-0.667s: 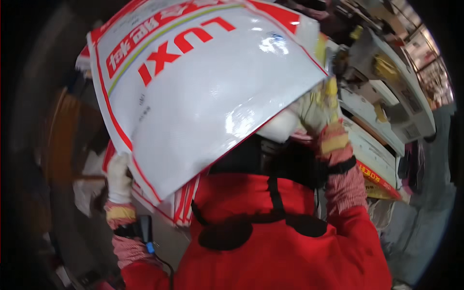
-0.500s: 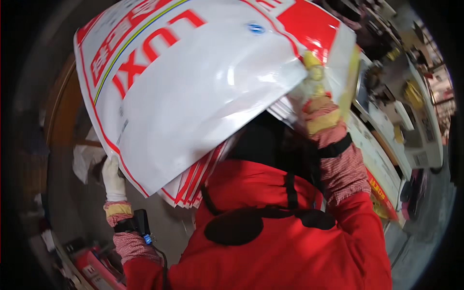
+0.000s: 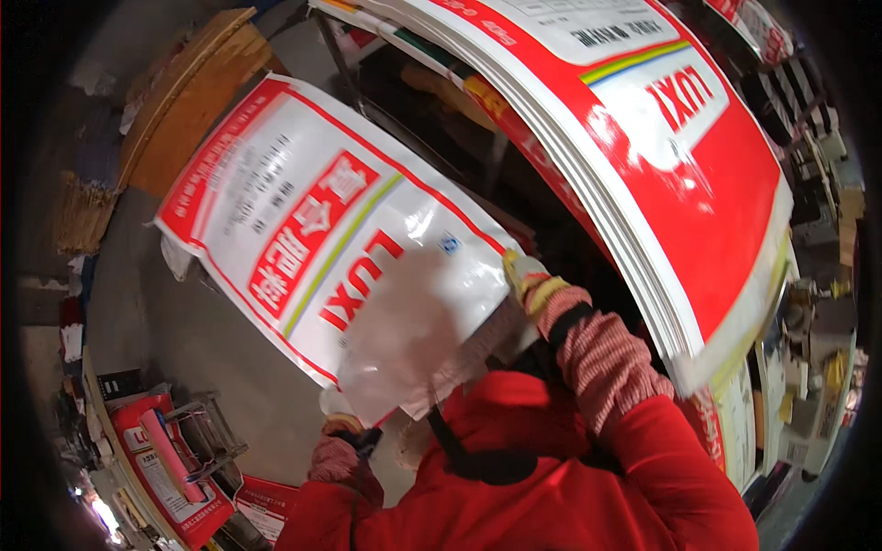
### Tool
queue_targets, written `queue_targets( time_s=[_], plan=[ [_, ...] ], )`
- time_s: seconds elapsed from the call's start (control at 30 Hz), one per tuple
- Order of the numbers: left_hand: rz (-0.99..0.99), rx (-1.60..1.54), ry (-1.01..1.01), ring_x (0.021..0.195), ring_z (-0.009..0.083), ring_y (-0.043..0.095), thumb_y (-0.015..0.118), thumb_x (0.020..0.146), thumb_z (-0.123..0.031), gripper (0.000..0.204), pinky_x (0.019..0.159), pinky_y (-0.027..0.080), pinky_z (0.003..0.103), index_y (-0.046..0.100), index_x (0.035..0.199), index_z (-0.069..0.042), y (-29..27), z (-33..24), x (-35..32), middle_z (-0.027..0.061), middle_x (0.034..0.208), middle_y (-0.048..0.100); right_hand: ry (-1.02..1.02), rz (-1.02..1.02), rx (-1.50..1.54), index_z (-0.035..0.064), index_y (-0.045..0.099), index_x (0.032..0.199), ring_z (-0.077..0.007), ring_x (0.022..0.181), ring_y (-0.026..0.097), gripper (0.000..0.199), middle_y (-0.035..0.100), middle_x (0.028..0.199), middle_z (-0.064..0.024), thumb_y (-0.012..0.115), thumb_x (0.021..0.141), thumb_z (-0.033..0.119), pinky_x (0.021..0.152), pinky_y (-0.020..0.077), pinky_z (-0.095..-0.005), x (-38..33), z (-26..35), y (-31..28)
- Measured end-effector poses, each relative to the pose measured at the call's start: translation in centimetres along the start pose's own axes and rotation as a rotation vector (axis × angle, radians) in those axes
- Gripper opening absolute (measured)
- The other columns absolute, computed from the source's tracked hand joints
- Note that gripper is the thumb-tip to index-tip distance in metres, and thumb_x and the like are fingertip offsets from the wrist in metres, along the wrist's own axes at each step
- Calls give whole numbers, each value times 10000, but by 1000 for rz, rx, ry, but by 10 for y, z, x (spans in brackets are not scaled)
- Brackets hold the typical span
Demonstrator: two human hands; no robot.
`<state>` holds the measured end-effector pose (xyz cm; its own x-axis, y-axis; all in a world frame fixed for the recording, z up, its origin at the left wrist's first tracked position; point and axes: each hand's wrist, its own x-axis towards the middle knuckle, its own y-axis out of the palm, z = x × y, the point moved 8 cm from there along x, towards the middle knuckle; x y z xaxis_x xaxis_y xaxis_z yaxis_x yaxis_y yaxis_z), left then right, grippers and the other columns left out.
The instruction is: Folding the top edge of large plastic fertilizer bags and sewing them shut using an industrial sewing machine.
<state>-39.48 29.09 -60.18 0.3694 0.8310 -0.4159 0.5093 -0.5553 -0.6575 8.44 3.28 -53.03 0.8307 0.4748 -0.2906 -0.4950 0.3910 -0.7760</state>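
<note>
I hold a large white sack (image 3: 340, 248) with red borders and red print, spread flat and tilted down to my left. My right hand (image 3: 528, 275), in a pale glove with a yellow cuff, grips its right edge. My left hand (image 3: 335, 436), gloved too, is at the sack's lower corner, and the sack covers its fingers. Just to the right, a thick stack of the same printed sacks (image 3: 698, 174) droops over a raised support. My red jacket sleeves fill the lower part of the view.
A wooden board (image 3: 179, 101) leans at the upper left. On the grey floor (image 3: 175, 340) at the lower left stand a wire rack (image 3: 207, 432) and more red-printed sacks (image 3: 161, 473). Machines and clutter (image 3: 818, 367) line the right edge.
The sack was up in front of my head, filling the view. It has come down and to my left, uncovering the stack on the right. My right hand has dropped with it.
</note>
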Motion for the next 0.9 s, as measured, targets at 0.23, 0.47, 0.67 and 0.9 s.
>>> queue_targets(
  time_s=[0.23,0.47,0.67,0.9],
  plan=[
    [-207,-299,-362,621,236,551,520,843,-189,236,604,443,351,574,916,29,-12,-31,39,135,690,583,205,173,201,98,604,959,-315,733,586,407,616,798,-139,326,900,389,627,444,-432,40,10,-2],
    [-91,-332,-406,789,266,601,531,832,-254,283,689,449,342,577,990,-25,-18,134,128,135,871,621,357,193,886,119,591,907,-223,642,552,298,579,749,-70,420,886,362,558,431,-345,2,48,-5],
    [835,1484,21,1115,156,495,695,489,-599,766,931,371,259,553,1153,-245,-3,44,78,-18,1180,542,351,275,1440,100,551,836,-123,605,515,178,511,693,-27,533,866,275,523,416,-227,-69,41,-19],
    [461,1773,260,1025,130,557,764,443,-524,683,891,429,293,629,1033,-209,-35,-78,59,7,1082,601,-648,-23,513,23,574,917,-134,701,532,182,550,840,-50,503,884,187,634,453,-260,-183,88,-143]
  ],
)
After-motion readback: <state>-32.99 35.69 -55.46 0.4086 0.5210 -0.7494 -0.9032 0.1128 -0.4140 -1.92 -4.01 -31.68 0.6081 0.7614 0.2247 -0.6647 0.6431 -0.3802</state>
